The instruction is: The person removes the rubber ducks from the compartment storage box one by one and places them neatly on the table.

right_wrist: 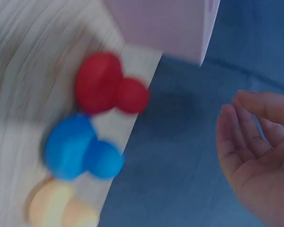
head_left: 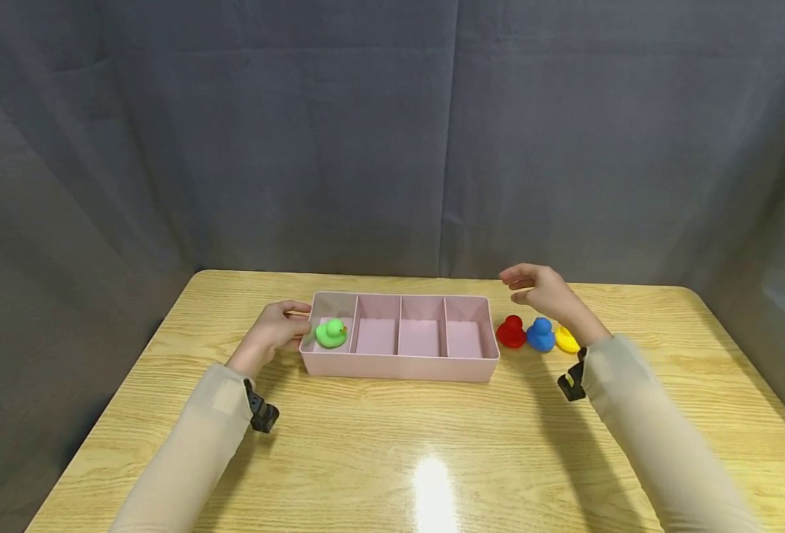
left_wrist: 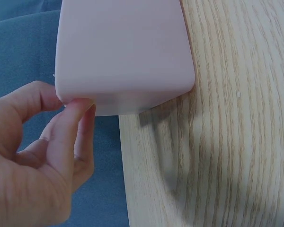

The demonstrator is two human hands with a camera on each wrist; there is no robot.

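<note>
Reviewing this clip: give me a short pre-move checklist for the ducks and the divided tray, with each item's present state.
1. Left hand steadies the pink plastic four-compartment tray: ok, its fingers touch the tray's left end.
2. Right hand free: ok, it hovers above the ducks, holding nothing.
3. Green rubber duck seated in the leftmost compartment: ok.
4. Other three compartments free: ok, nothing lies in them.
5. Red rubber duck, blue rubber duck and yellow rubber duck within reach: ok, in a row right of the tray.
6. Ducks upright: cannot tell, the right wrist view is blurred.
</note>
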